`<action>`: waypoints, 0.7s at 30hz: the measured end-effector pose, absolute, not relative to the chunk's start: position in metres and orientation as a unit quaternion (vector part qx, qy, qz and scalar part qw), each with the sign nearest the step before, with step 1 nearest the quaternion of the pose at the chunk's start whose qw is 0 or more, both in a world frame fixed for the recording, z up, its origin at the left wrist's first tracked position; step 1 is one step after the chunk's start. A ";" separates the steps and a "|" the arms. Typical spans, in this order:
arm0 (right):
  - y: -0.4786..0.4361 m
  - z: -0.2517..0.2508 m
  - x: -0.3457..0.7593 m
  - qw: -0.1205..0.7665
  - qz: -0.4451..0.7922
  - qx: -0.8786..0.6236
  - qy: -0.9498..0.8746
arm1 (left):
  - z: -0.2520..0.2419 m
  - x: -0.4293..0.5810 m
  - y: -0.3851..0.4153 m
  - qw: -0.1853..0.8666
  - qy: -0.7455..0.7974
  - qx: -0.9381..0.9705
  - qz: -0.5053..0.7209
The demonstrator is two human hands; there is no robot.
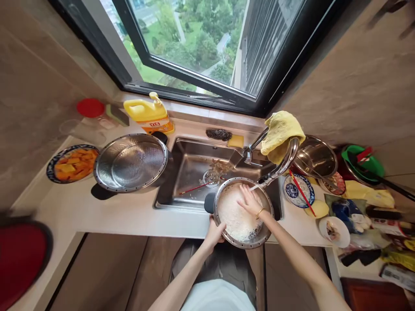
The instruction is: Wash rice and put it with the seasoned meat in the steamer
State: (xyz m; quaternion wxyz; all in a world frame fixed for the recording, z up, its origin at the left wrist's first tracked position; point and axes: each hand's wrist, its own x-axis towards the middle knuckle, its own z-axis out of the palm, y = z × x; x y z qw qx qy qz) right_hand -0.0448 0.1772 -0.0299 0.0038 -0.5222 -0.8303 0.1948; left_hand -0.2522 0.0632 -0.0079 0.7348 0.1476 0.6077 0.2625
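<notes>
Over steel sink (188, 172): left hand (214, 233) grips round metal bowl (244, 242); right hand (249, 202) flat on rice (233, 216).

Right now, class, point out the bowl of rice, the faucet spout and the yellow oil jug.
bowl of rice (259, 239), head view, on its metal rim.
faucet spout (285, 162), head view, on the curved neck.
yellow oil jug (145, 110), head view, on its body.

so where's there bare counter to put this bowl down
The bare patch is the counter in front of the sink, between the colander and the bowl held by the left hand. Right of the sink is crowded: plates, pot, bags.
</notes>
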 end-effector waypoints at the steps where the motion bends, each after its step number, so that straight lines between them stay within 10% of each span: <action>1: 0.174 -0.034 -0.051 -0.019 0.189 -0.495 -0.848 | -0.009 -0.248 0.060 0.736 0.610 0.142 0.257; 21: 0.152 -0.042 -0.055 -0.077 0.192 -0.164 -0.964 | -0.029 -0.228 0.037 0.686 0.646 0.057 0.329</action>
